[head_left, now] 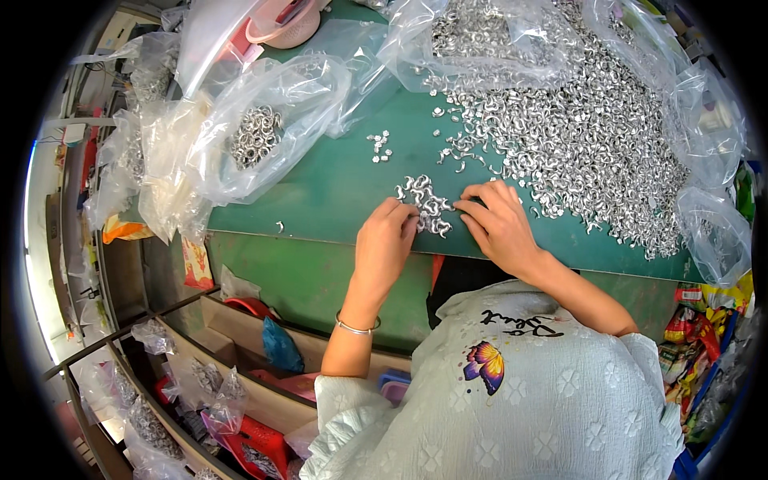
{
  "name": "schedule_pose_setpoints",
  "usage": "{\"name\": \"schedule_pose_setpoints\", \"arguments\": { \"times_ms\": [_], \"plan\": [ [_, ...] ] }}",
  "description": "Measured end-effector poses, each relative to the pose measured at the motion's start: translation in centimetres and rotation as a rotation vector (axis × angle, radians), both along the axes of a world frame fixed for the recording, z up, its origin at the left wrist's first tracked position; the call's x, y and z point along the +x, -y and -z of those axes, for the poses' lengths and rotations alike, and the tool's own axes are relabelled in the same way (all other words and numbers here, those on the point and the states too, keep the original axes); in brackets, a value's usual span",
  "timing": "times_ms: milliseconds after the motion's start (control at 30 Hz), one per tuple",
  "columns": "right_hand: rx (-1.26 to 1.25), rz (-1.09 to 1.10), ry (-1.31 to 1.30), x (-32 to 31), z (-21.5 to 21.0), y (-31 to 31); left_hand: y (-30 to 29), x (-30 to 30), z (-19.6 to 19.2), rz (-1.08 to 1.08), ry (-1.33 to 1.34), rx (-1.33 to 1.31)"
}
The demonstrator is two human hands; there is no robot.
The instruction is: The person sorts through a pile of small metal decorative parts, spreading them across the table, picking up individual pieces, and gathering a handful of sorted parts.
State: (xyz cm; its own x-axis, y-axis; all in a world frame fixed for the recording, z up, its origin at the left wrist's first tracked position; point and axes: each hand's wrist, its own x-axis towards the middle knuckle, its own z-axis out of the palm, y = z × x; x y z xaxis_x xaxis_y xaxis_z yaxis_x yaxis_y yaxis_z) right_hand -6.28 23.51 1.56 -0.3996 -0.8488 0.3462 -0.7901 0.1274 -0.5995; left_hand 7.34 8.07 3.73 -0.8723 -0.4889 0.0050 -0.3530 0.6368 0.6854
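Note:
A small cluster of shiny curved metal parts (426, 202) lies on the green table (336, 184) near its front edge. My left hand (386, 244) rests at the cluster's left side, fingertips touching the parts. My right hand (498, 224) sits at the cluster's right side, fingers curled down onto it. Whether either hand pinches a single part is hidden by the fingers. A very large heap of the same silver parts (584, 120) spreads over the table to the right and behind.
Clear plastic bags (256, 136) with metal rings lie at the left; more bags (704, 232) edge the heap at right. A few loose parts (380, 146) sit mid-table. Cardboard boxes (240, 376) with bagged parts stand below left. A pink container (284, 28) is at the back.

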Motion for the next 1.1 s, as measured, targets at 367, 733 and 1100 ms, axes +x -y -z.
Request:
{"name": "schedule_pose_setpoints", "arguments": {
  "times_ms": [367,733,1100],
  "plan": [
    [0.004,-0.008,0.009,0.4,0.2,-0.1,-0.6,-0.2,0.2,-0.052,-0.013,0.033],
    [-0.029,0.004,0.047,0.6,0.5,-0.1,-0.7,-1.5,0.0,-0.138,0.084,0.029],
    [-0.099,-0.004,0.069,0.3,0.7,-0.3,-1.5,-2.1,0.1,-0.157,0.078,-0.077]
  ]
}}
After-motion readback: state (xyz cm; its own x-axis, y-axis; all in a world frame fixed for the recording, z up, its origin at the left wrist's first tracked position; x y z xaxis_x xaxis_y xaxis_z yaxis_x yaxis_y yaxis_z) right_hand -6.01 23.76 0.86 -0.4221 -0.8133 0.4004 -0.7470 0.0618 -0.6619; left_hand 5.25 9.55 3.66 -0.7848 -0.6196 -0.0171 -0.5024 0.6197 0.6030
